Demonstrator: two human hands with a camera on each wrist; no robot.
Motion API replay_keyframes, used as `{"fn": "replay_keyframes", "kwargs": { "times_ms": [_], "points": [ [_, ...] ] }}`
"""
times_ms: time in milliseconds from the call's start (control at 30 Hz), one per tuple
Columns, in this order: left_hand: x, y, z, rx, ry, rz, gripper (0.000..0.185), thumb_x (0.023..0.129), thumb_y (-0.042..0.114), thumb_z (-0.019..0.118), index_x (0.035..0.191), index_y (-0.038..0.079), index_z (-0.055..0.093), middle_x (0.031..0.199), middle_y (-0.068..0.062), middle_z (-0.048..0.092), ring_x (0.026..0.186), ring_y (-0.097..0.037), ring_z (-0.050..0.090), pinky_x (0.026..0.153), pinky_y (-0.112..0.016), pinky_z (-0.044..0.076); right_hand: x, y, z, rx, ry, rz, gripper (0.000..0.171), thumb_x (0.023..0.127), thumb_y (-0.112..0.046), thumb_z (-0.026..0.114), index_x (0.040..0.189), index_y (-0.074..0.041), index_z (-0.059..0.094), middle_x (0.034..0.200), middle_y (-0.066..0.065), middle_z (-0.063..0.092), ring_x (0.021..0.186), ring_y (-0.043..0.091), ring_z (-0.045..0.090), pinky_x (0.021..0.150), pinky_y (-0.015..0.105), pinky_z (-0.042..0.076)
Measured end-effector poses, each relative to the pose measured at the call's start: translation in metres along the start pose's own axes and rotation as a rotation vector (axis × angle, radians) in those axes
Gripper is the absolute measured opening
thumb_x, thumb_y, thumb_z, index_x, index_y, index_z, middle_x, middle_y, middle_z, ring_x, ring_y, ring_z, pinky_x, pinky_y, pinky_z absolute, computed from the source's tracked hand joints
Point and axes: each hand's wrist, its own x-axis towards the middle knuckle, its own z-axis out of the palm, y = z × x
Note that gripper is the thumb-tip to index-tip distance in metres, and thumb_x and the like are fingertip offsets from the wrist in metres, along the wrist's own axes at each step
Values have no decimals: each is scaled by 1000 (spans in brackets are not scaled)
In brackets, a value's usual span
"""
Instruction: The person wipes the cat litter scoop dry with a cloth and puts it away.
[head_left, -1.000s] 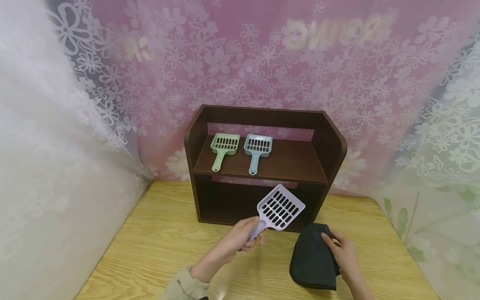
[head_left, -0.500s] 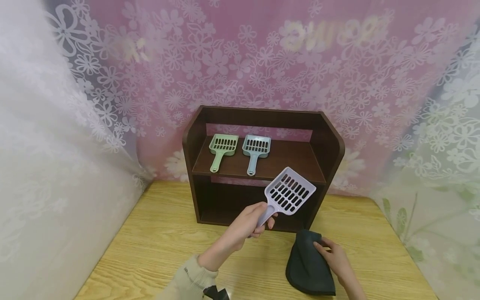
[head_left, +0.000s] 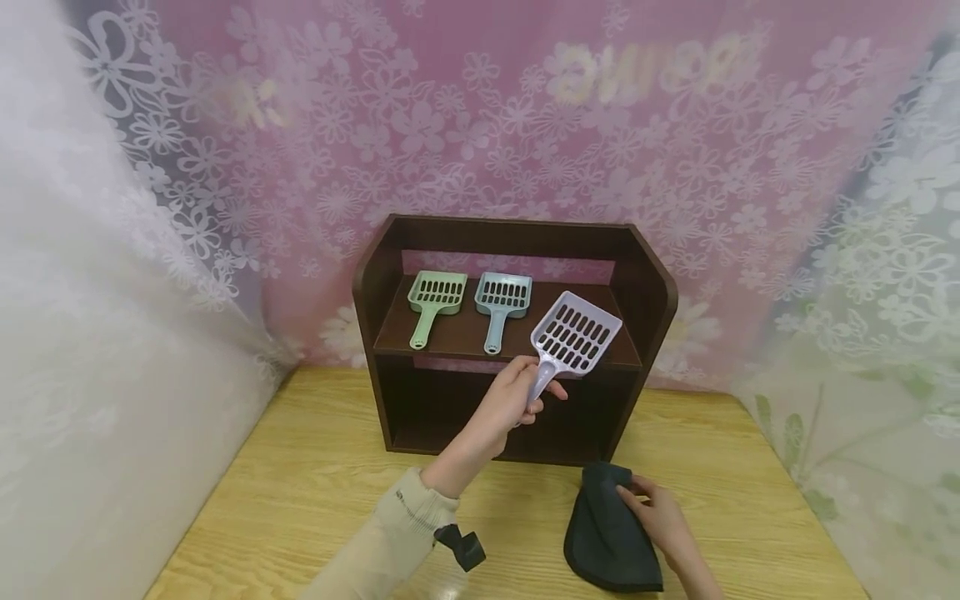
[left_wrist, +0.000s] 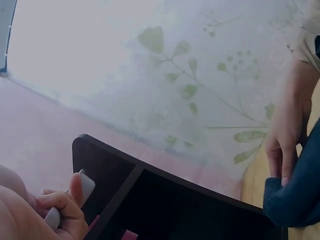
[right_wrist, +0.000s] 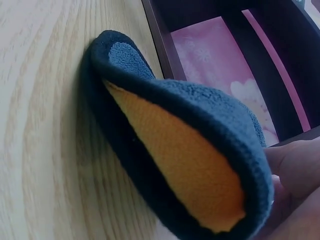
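My left hand point(head_left: 510, 396) grips a pale lilac litter scoop point(head_left: 576, 335) by its handle. The slotted head is raised at the right part of the upper shelf; whether it touches the board I cannot tell. In the left wrist view, part of the scoop point(left_wrist: 87, 188) shows past the curled fingers. At the table's front right, my right hand point(head_left: 660, 518) pinches the upper edge of a folded dark cloth point(head_left: 611, 537). Up close in the right wrist view, the cloth point(right_wrist: 182, 155) bends open, showing an orange inner side. A green scoop point(head_left: 427, 321) and a blue scoop point(head_left: 497, 321) lie on the upper shelf.
A dark brown two-tier shelf point(head_left: 364, 333) stands on the wood-grain table point(head_left: 300, 500), against a pink flowered curtain point(head_left: 480, 100). Pale curtains hang on the left point(head_left: 135, 333) and right. A black strap point(head_left: 461, 546) hangs at my left cuff.
My left hand has lifted the lilac scoop up and forward, from before the lower opening to the upper shelf's level. The right hand has shifted slightly with the cloth, still pinching it.
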Motion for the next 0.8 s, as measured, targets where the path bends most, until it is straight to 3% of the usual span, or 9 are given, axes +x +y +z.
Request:
{"fn": "replay_keyframes", "kwargs": {
  "times_ms": [200, 433, 633, 800],
  "points": [
    [21, 13, 8, -64, 30, 12, 28, 110, 15, 33, 131, 4, 48, 102, -12, 71, 62, -8, 39, 54, -18, 34, -2, -1, 2, 21, 13, -4, 28, 100, -15, 64, 117, 7, 64, 104, 15, 66, 93, 28, 67, 70, 31, 52],
    [47, 21, 20, -98, 56, 17, 33, 106, 7, 30, 136, 2, 44, 111, -12, 73, 67, -10, 48, 62, -19, 43, -2, -1, 6, 25, 31, 3, 32, 100, -15, 63, 119, 11, 63, 104, 17, 67, 93, 24, 65, 68, 29, 51],
    [68, 25, 29, -140, 84, 1, 35, 107, 6, 31, 139, -3, 43, 120, -18, 69, 87, -16, 61, 75, -22, 52, -3, -1, 8, 29, 33, 9, 28, 100, -15, 64, 117, 7, 65, 102, 13, 67, 91, 21, 65, 68, 29, 51],
    [82, 29, 35, -191, 103, -31, 38, 106, 2, 33, 142, -11, 40, 126, -27, 63, 109, -35, 65, 95, -34, 54, -5, -4, 8, 40, 34, 3, 24, 100, -16, 65, 113, 4, 67, 101, 12, 67, 89, 22, 67, 67, 29, 52]
  ]
}}
